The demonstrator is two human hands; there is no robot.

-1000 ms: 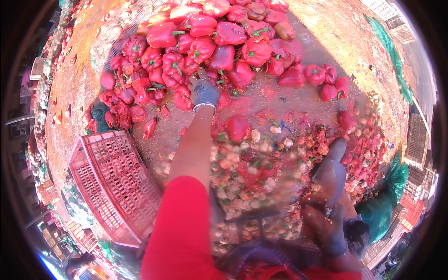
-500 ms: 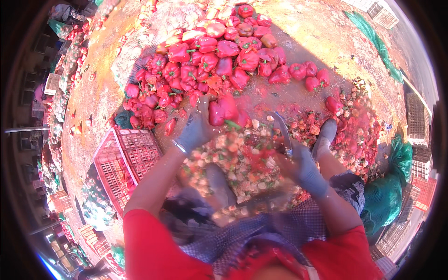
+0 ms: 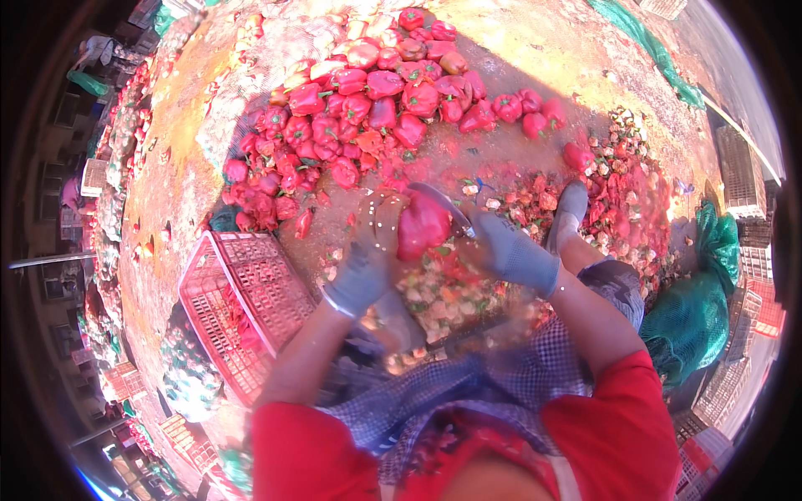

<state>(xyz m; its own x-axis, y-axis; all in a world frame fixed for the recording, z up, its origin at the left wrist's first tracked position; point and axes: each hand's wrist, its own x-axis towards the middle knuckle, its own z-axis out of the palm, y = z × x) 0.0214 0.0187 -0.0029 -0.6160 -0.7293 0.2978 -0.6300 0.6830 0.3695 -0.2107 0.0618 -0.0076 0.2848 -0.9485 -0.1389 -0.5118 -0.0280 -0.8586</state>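
The two gloved hands stand apart, one on either side of a single red pepper [image 3: 424, 224], just to the right of the red lattice crate [image 3: 280, 284], which serves as the landmark. The left hand [image 3: 366, 265], nearer the crate, is clamped on the pepper's left side. The right hand [image 3: 514, 250], farther from the crate, grips a knife [image 3: 447, 203], its curved blade lying against the upper right of the pepper; how deeply the edge enters cannot be told. The crate is tilted, with its open mouth facing left, and contains red pepper pieces [image 3: 242, 321] gathered low inside. Beyond the crate and to its right rises a pile of whole red peppers [image 3: 351, 108], its near edge close to the crate's far end. To the right of the crate, beneath the hands, pale cores and red scraps [image 3: 443, 301] cover the ground; a second scrap heap [image 3: 639, 213] lies farther right, past a boot [image 3: 571, 204]. Well to the right of the crate rests a green mesh sack [image 3: 685, 326], its contents indistinct. Farther right still, stacked pale crates [image 3: 739, 171] line the margin; what they hold cannot be made out.
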